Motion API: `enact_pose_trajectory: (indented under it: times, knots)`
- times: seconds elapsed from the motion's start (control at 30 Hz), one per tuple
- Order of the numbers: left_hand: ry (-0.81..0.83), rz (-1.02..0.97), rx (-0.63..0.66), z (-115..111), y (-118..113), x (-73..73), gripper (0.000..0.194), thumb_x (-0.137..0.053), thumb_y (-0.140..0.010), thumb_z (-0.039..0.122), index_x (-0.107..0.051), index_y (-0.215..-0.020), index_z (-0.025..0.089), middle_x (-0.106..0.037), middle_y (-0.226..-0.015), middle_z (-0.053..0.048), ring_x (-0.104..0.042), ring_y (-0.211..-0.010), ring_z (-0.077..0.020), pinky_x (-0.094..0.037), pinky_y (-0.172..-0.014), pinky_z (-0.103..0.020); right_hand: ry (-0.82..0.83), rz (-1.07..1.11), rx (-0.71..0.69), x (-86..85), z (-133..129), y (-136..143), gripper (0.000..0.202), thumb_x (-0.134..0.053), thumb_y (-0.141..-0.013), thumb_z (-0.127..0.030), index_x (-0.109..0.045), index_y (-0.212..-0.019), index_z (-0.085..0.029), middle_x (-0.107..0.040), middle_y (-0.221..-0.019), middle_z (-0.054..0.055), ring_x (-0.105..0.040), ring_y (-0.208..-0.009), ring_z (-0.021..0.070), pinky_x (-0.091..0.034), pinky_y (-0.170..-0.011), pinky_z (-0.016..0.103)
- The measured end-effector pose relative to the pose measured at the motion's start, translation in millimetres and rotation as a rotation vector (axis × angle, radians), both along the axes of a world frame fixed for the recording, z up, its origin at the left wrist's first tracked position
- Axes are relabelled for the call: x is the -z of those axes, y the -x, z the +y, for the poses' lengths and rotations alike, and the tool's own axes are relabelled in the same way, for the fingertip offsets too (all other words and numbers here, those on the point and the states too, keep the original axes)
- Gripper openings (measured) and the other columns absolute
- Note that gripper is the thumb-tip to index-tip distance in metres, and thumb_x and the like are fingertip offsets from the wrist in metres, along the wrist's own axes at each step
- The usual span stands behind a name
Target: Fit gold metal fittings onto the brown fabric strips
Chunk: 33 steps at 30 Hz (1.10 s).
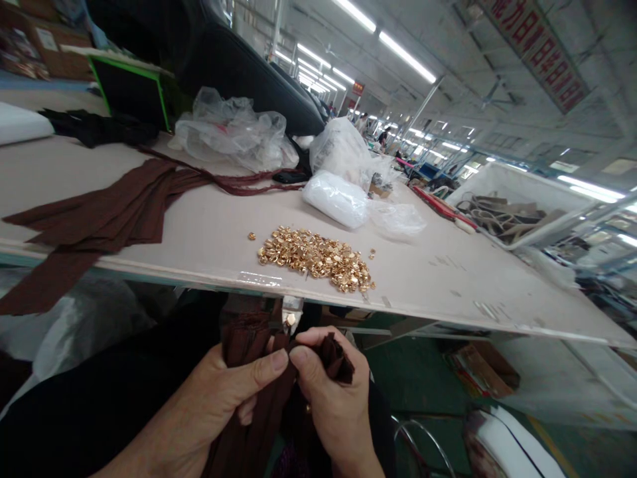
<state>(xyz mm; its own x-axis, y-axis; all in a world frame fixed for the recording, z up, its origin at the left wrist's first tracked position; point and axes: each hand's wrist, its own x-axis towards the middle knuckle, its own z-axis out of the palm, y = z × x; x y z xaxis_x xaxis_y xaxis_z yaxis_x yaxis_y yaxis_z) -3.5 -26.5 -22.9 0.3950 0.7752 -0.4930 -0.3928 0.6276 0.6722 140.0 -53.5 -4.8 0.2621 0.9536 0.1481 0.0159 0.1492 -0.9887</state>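
My left hand [243,382] is closed around a bundle of dark brown fabric strips [246,342], its thumb pressed on top. Close beside it, my right hand [336,392] grips a bunched brown strip [338,358], thumb and forefinger pinched near the left thumb. Just beyond the fingertips, a small metal clamp-like fixture [292,307] projects from the table's edge. One gold piece [290,320] shows at its tip. On the table lies a pile of small gold metal pieces [318,259], with a few loose ones around it. What my fingertips pinch between them is partly hidden.
More brown strips [114,206] lie at the left, some hanging over the edge of the table [448,279]. Clear plastic bags [239,129] and a white plastic-wrapped packet [336,198] sit behind the pile. A white bin [552,199] of straps stands at right.
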Motion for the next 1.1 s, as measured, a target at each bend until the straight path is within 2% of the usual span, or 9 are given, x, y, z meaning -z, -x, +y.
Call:
enact_pose_trajectory:
  times: [0.07, 0.13, 0.23, 0.33, 0.47, 0.6, 0.8, 1.1]
  knots:
    - [0.019, -0.006, -0.034, -0.1, 0.1, -0.2, 0.043, -0.099, -0.057, 0.047, -0.068, -0.065, 0.018, -0.046, -0.044, 0.008, -0.036, -0.042, -0.0052, -0.030, -0.042, -0.015, 0.088, 0.101, -0.042, -0.5, 1.6, 2.9, 0.020, -0.087, -0.074, -0.031, -0.075, -0.080, -0.016, -0.070, -0.070, 0.001, -0.057, -0.061, 0.0115, -0.049, -0.059, 0.022]
    - [0.052, -0.046, -0.052, 1.2, 0.2, -2.5, 0.043, -0.099, -0.057, 0.046, -0.068, -0.061, 0.017, -0.043, -0.043, 0.009, -0.034, -0.041, -0.0047, -0.030, -0.041, -0.015, 0.146, 0.200, -0.073, 0.5, 2.0, 5.1, 0.029, -0.091, -0.070, -0.033, -0.068, -0.068, -0.015, -0.059, -0.060, -0.003, -0.047, -0.052, 0.0068, -0.040, -0.050, 0.018]
    - [0.106, -0.110, -0.036, 5.4, 0.9, -7.6, 0.047, -0.099, -0.056, 0.048, -0.064, -0.053, 0.017, -0.043, -0.041, 0.007, -0.036, -0.041, -0.0056, -0.037, -0.044, -0.018, 0.216, 0.442, -0.131, 4.7, 2.4, 6.1, 0.037, -0.089, -0.073, -0.044, -0.065, -0.068, -0.016, -0.044, -0.048, -0.009, -0.028, -0.039, 0.0022, -0.026, -0.037, 0.015]
    - [0.109, -0.093, -0.024, 10.5, 2.0, -11.7, 0.043, -0.100, -0.052, 0.048, -0.071, -0.058, 0.017, -0.043, -0.040, 0.007, -0.035, -0.040, -0.0048, -0.034, -0.044, -0.017, 0.262, 0.639, -0.201, 7.7, 5.3, 5.6, 0.036, -0.084, -0.079, -0.047, -0.071, -0.073, -0.014, -0.045, -0.046, -0.009, -0.019, -0.035, -0.0002, -0.024, -0.033, 0.014]
    - [0.103, -0.061, -0.024, 15.2, 1.8, -14.5, 0.042, -0.100, -0.050, 0.044, -0.067, -0.053, 0.017, -0.043, -0.039, 0.007, -0.032, -0.040, -0.0045, -0.032, -0.042, -0.017, 0.311, 0.763, -0.159, 6.2, 11.4, 6.1, 0.029, -0.086, -0.070, -0.033, -0.064, -0.064, -0.015, -0.057, -0.054, -0.006, -0.021, -0.034, -0.0016, -0.025, -0.031, 0.012]
    - [0.071, -0.024, -0.016, 17.3, -0.8, -16.0, 0.042, -0.098, -0.050, 0.043, -0.065, -0.050, 0.018, -0.043, -0.040, 0.006, -0.032, -0.041, -0.0055, -0.033, -0.043, -0.018, 0.382, 0.750, -0.100, 1.3, 14.9, 6.8, 0.026, -0.085, -0.065, -0.027, -0.060, -0.065, -0.017, -0.058, -0.054, -0.006, -0.024, -0.034, -0.0010, -0.027, -0.030, 0.011]
    - [0.046, 0.008, 0.017, 18.2, -3.4, -16.0, 0.046, -0.095, -0.052, 0.048, -0.059, -0.046, 0.020, -0.043, -0.041, 0.005, -0.034, -0.042, -0.0079, -0.040, -0.046, -0.024, 0.416, 0.730, -0.141, -4.6, 17.9, 8.1, 0.023, -0.081, -0.064, -0.026, -0.060, -0.065, -0.017, -0.056, -0.053, -0.007, -0.024, -0.034, -0.0014, -0.026, -0.031, 0.011]
    - [0.033, 0.032, -0.002, 18.9, -7.8, -14.4, 0.046, -0.095, -0.053, 0.049, -0.058, -0.046, 0.021, -0.044, -0.040, 0.005, -0.038, -0.040, -0.0096, -0.042, -0.045, -0.025, 0.395, 0.731, -0.181, -3.3, 21.5, 8.8, 0.020, -0.079, -0.068, -0.025, -0.062, -0.062, -0.015, -0.059, -0.056, -0.005, -0.027, -0.033, -0.0016, -0.027, -0.031, 0.011]
